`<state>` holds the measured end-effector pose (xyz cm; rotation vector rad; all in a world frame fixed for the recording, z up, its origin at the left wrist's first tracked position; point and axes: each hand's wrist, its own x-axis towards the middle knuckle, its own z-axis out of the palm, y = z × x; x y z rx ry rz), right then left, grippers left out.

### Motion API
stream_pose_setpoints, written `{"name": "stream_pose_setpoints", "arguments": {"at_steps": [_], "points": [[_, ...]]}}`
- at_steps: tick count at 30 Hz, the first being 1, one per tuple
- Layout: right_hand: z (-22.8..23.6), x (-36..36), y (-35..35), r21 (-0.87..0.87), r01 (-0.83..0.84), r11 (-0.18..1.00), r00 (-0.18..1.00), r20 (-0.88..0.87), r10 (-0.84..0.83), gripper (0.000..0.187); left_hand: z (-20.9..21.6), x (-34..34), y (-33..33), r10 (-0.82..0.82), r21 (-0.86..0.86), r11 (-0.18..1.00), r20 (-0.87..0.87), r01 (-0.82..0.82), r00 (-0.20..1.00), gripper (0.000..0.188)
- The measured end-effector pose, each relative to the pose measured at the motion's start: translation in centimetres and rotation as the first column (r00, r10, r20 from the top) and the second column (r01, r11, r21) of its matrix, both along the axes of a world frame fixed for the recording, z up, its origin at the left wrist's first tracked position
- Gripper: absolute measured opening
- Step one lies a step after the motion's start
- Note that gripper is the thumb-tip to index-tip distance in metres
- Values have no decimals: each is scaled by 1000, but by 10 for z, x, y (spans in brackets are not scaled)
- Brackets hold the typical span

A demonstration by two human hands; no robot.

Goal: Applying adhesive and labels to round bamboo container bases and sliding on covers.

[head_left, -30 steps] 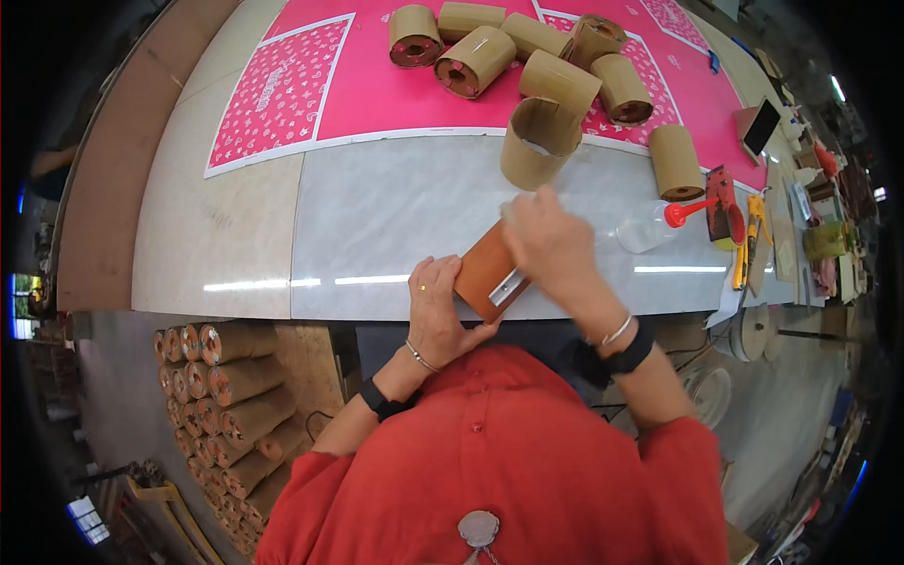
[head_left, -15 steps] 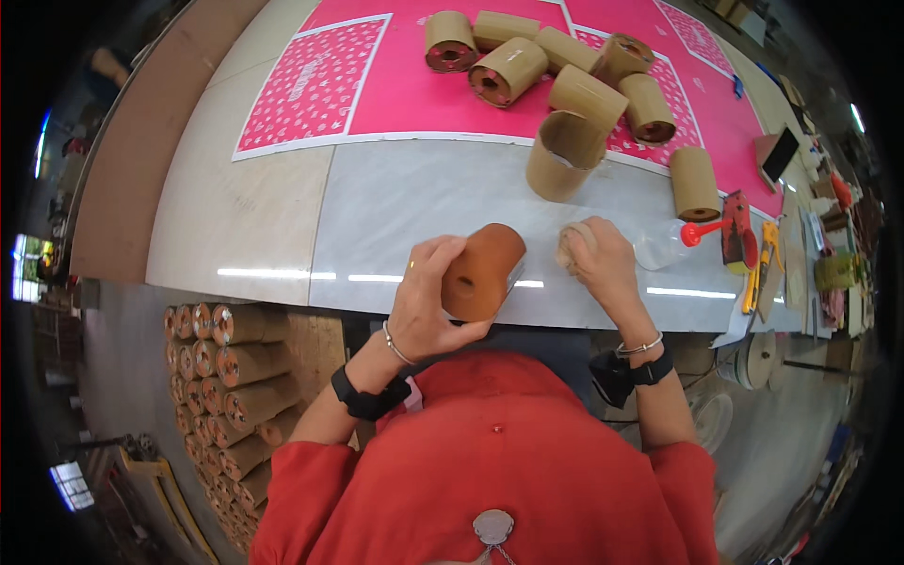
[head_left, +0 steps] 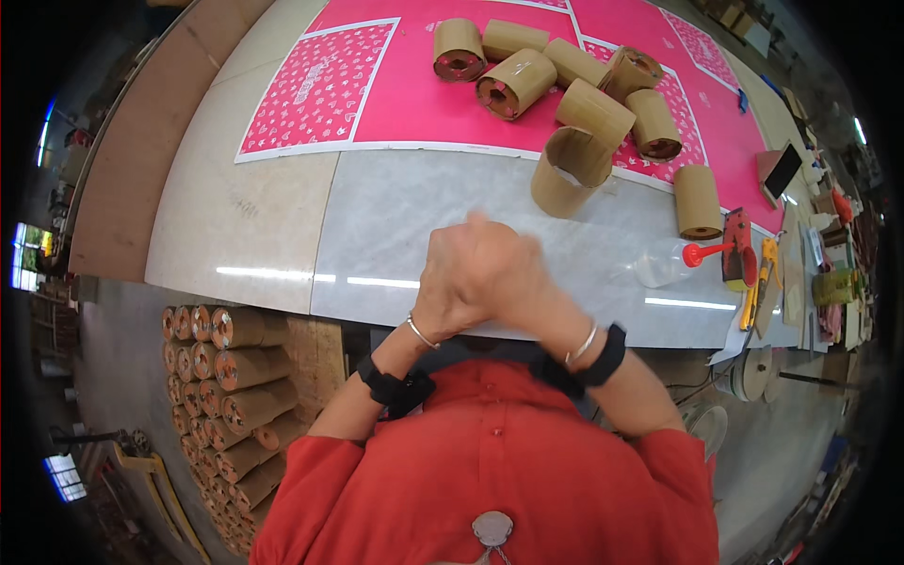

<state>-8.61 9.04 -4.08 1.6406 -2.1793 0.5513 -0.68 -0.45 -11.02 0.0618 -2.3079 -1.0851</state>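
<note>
Over the near edge of the grey tabletop point(head_left: 405, 202), my two hands are pressed together and smeared by motion. My left hand point(head_left: 444, 287) is closed. An orange-brown cylinder with a hole in its end was in it a moment ago and is now hidden by the hands. My right hand point(head_left: 513, 278) lies across the left one, its fingers curled. The crumpled beige cloth it held is also covered. Beyond them a brown cardboard tube point(head_left: 565, 184) stands with its top open. To the right sits a clear squeeze bottle point(head_left: 659, 264) with a red spout.
Several brown paper-wrapped rolls point(head_left: 516, 85) lie on pink printed sheets point(head_left: 395, 94) at the back. A red tool point(head_left: 739, 250), a yellow cutter point(head_left: 761, 282) and a propped phone point(head_left: 780, 174) are at the right. Stacked rolls point(head_left: 250, 363) rest below the table at left.
My right hand has swung left onto my left hand, covering the orange-brown cylinder and the cloth. The tabletop things sit slightly lower in view.
</note>
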Motion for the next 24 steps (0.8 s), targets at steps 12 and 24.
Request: {"name": "stream_pose_setpoints", "arguments": {"at_steps": [12,24], "points": [[7,24,17,-37,-99,994,994,40,101,16,-7,3,3,-42,417,908,16,32,999,76],[20,27,26,-59,-38,998,997,59,41,15,-5,5,6,-55,119,991,-118,69,991,74]]}}
